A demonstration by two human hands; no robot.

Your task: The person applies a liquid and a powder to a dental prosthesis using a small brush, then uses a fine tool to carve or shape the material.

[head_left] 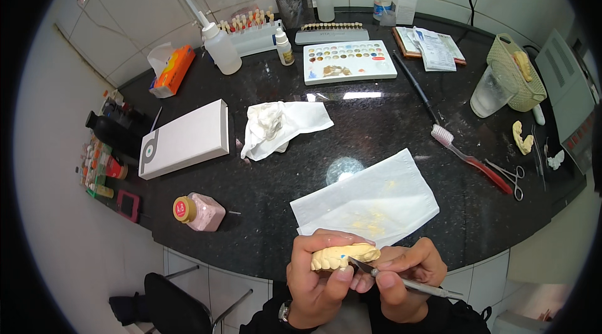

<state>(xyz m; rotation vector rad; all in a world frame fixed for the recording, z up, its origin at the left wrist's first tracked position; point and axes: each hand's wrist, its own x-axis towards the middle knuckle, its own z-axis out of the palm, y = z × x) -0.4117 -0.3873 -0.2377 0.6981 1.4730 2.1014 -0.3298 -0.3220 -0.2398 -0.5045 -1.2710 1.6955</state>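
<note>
At the lower middle, my left hand (316, 277) grips a cream plaster dental model (332, 255) with a small blue mark on it. My right hand (404, 277) is closed on a silver-handled knife (423, 287), its blade tip at the model near the blue mark, with the fingers of both hands close together under it. Just beyond my hands lies a white paper sheet (382, 190) with yellowish shavings on it.
The dark worktop (269, 208) holds a pink powder jar (207, 212), a white box (185, 139), crumpled tissue (269, 127), a palette (350, 61), bottles (221, 48), shade guides (329, 36), a red toothbrush (476, 164), scissor-like clamps (511, 174), a cup (492, 89) and a basket (527, 83). A black chair (175, 302) stands lower left.
</note>
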